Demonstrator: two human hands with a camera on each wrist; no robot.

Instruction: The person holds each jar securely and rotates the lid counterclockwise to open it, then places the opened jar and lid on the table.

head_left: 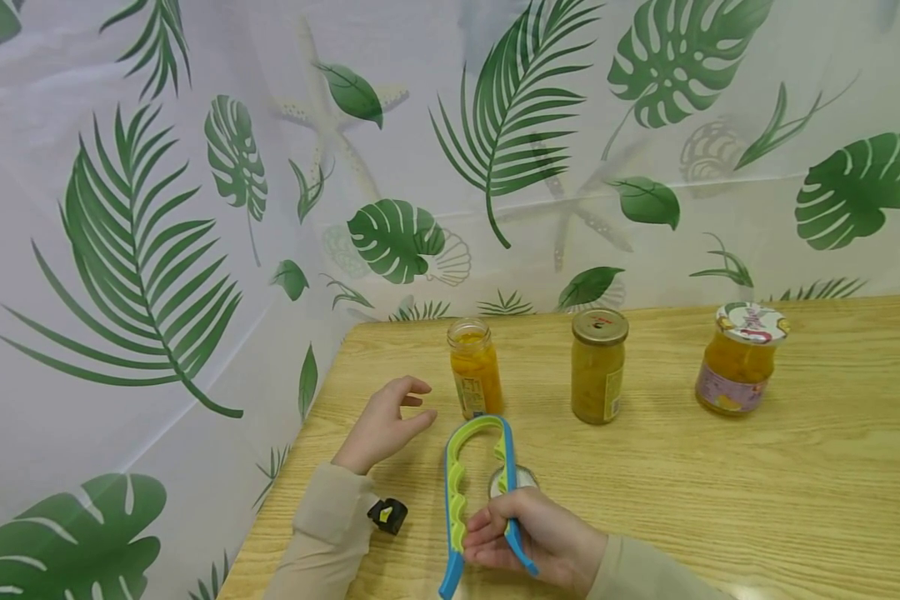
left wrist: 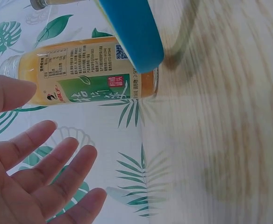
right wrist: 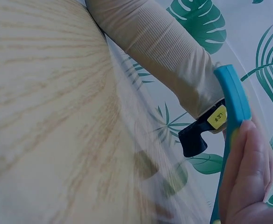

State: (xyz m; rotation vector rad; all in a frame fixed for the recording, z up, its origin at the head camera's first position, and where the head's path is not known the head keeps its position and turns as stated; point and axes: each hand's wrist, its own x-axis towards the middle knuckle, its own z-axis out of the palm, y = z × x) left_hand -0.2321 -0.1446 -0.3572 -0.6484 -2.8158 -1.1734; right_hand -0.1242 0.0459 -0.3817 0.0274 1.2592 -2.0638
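My right hand [head_left: 547, 533] holds a blue and green jar opener [head_left: 448, 492] by its handle ends, its rounded bend pointing away from me. Beyond that bend stands a glass jar of orange fruit [head_left: 476, 367] with its mouth uncovered. My left hand [head_left: 386, 425] is just left of this jar, fingers loosely spread and apart from it. In the left wrist view, the jar's green and cream label [left wrist: 71, 70] shows past the fingers. A round lid [head_left: 525, 478] lies on the table, partly hidden by the opener and right hand.
A gold-lidded jar [head_left: 598, 375] stands upright to the right of the uncovered one. Farther right is a squat jar [head_left: 735, 367] with a patterned white lid. A leaf-print sheet [head_left: 525, 183] hangs behind and left of the wooden table [head_left: 817, 483].
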